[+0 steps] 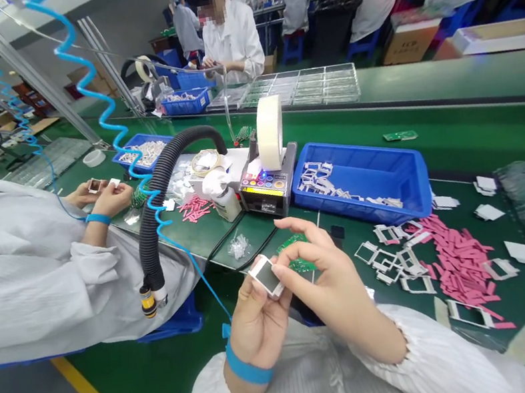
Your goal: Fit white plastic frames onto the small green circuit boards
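Note:
A small display screen in a white frame (267, 278) is held up in front of me, its dark face toward me. My left hand (259, 322) grips it from below, thumb along its left edge. A blue strap circles that wrist. My right hand (331, 282) pinches the right side of the same piece with thumb and index finger, the other fingers raised. Behind the hands, partly covered by the right one, lie green circuit boards (298, 256) on the green bench. A small bag of clear parts (239, 247) rests left of them.
A blue bin (361, 179) holds white frames. Pink strips (460, 263) and loose white frames (395, 258) lie at right. A tape dispenser (265, 186) stands behind my hands. A black hose (149, 243) and coiled blue air line (93, 84) hang at left, beside a co-worker's sleeve (25, 265).

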`<act>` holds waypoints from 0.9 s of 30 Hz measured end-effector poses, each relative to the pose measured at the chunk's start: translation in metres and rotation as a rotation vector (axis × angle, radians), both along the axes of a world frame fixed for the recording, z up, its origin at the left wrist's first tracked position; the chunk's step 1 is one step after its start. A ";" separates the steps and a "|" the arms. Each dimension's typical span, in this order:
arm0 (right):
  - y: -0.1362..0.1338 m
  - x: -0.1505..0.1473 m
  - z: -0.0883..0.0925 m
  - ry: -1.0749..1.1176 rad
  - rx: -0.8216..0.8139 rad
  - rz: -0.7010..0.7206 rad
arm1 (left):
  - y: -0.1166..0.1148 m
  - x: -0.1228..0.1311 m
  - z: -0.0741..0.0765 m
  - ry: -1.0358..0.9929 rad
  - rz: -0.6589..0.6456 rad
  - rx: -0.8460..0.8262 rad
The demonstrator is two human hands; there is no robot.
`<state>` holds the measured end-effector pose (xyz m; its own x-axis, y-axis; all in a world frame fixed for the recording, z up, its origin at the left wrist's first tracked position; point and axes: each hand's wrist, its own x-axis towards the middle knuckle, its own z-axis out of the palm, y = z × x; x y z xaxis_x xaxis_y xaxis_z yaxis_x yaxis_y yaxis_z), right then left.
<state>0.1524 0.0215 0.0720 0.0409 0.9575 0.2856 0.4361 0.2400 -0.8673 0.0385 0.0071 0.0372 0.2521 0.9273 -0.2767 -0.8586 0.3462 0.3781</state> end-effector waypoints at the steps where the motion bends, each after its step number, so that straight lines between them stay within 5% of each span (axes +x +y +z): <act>1: 0.000 0.000 0.000 0.002 0.000 -0.005 | 0.000 0.000 0.000 0.000 0.005 -0.003; 9: -0.001 -0.001 -0.006 -0.057 0.066 -0.056 | -0.001 0.000 -0.006 0.031 0.020 -0.022; 14: 0.001 0.000 -0.016 -0.281 0.275 -0.107 | 0.001 -0.001 -0.011 0.008 0.012 -0.021; 18: 0.003 0.007 -0.022 -0.711 0.595 0.174 | 0.005 -0.003 -0.015 -0.012 -0.031 -0.089; 21: 0.003 0.011 -0.031 -0.953 0.587 0.364 | 0.010 -0.004 -0.026 -0.020 -0.087 -0.165; 27: 0.010 0.014 -0.059 -1.071 0.617 0.248 | 0.026 -0.009 -0.065 -0.034 -0.151 -0.026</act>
<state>0.1665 0.0320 0.0133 -0.6486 0.6022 0.4655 0.7351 0.6541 0.1781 0.0295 0.0332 -0.0277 0.3975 0.8710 -0.2888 -0.8082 0.4814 0.3393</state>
